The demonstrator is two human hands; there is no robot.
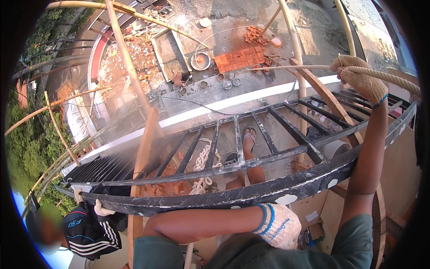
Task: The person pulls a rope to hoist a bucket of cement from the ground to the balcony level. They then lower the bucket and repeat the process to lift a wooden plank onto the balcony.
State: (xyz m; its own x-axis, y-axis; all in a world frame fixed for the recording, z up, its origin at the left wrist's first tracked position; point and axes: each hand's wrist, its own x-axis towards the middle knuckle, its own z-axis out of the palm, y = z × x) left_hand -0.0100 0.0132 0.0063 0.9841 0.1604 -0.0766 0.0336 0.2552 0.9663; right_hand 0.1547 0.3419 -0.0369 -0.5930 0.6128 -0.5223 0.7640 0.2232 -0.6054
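A long black metal railing (286,190) with several bars curves across in front of me at balcony height. My right hand (365,80), in a knitted glove, is raised at the right and closed around a thick pale rope (396,80). The rope stretches left past a bamboo pole. My left arm is bent across my chest just below the railing's top rail. At its end my gloved left hand (286,227) is bent down, its fingers hidden. Behind the bars, more white rope (204,163) lies in a loose heap by my sandalled feet (249,139).
At the left a co-worker in a dark striped top (92,231) has gloved hands at the railing. Wooden posts (145,152) and bamboo poles (125,54) rise around it. Far below lie stacked orange bricks (239,59), metal pans (200,61) and another person (180,79).
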